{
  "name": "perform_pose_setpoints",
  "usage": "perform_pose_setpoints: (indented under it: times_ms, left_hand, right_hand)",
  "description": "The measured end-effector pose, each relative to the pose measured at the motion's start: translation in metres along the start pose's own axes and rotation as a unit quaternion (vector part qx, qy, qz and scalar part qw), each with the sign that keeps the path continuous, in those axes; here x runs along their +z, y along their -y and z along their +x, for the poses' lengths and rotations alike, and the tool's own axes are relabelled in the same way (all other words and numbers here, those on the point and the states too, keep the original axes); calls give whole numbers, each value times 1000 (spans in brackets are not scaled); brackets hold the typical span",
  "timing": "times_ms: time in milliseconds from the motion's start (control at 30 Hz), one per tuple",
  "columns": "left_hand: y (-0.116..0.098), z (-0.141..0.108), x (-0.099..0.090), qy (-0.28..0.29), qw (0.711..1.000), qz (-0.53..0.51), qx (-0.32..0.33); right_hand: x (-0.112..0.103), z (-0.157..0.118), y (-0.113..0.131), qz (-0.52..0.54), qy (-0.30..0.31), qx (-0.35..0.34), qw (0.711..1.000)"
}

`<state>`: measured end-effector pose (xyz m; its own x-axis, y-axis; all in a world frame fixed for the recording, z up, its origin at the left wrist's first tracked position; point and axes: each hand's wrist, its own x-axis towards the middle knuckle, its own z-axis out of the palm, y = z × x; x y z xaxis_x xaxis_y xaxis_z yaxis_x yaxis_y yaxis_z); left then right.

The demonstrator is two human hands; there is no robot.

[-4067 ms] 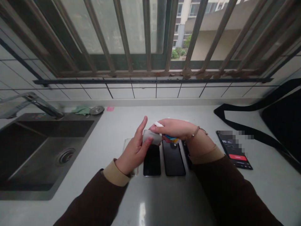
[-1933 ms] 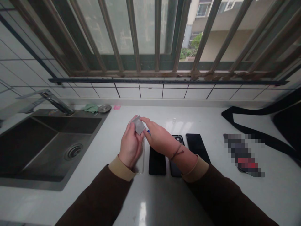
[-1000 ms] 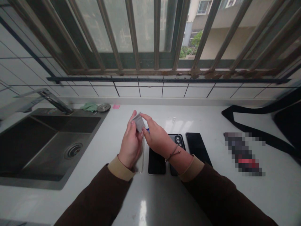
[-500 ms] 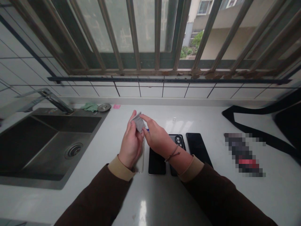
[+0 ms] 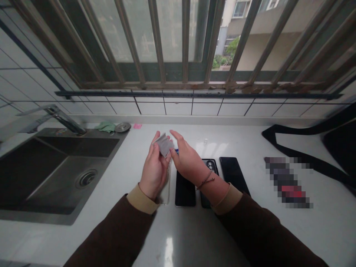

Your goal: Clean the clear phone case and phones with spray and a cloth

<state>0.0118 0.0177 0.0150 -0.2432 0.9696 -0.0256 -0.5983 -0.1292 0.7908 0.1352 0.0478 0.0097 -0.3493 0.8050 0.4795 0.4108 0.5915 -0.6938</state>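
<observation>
A small grey folded cloth [image 5: 164, 145] rests in my left hand [image 5: 153, 170], its thumb in front and the fingers behind. My right hand [image 5: 187, 157] meets the cloth's right edge with the thumb, while its index finger points up, away from the cloth. Something small, blue and white [image 5: 176, 150] shows between the right thumb and index finger; I cannot tell what it is. Below the hands lie a clear phone case [image 5: 165, 194], partly hidden by my left hand, and a black phone [image 5: 185, 194]. A black phone case with camera holes [image 5: 210, 165] is partly under my right wrist.
Another black phone [image 5: 234, 172] lies to the right, then a blurred-out object [image 5: 287, 181] and a black strap [image 5: 294, 154]. At left is a steel sink [image 5: 63, 218] with a faucet [image 5: 68, 122], green cloth [image 5: 105, 126] and drain cover [image 5: 122, 127]. Window bars [image 5: 185, 44] stand behind.
The right index finger has lifted off the cloth's top edge. The cloth's grey face is more spread out, and more of the blue and white thing shows. The left hand has barely moved.
</observation>
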Motion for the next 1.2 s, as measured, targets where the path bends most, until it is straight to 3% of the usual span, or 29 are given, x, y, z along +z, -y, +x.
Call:
perform_pose_setpoints:
  times_ms: [133,267,333,433,567,700,900,967,1033,1133,1200]
  left_hand:
    - [-3,-1,2,-17,999,0,-34]
    - [-7,-2,2,-2,993,-4,-115]
    - [-9,-3,2,26,985,-7,-168]
    - [-10,-6,2,84,975,-16,-206]
    - [-9,-9,1,115,971,-3,-210]
    - [-6,-8,-2,128,968,-7,-216]
    - [-6,-7,-3,129,969,-23,-210]
    - [-6,-7,-2,126,970,-30,-205]
    - [-8,-7,-1,120,971,-36,-202]
    - [-10,-8,0,113,972,-33,-202]
    - [-11,-8,1,112,972,-24,-204]
  right_hand:
    - [-18,9,-3,-50,-64,87,993]
    - [-50,19,-11,-73,-92,108,987]
    - [-63,24,-18,-21,-110,118,987]
    - [-74,30,-26,146,-115,135,973]
    - [-77,33,-28,323,-81,138,933]
    - [-73,29,-20,362,7,172,916]
    - [-67,23,-16,388,80,206,895]
    - [-67,24,-19,358,103,204,906]
    - [-71,26,-26,278,89,194,936]
    - [-81,28,-42,14,15,188,982]
    - [-88,26,-55,-155,-8,184,971]
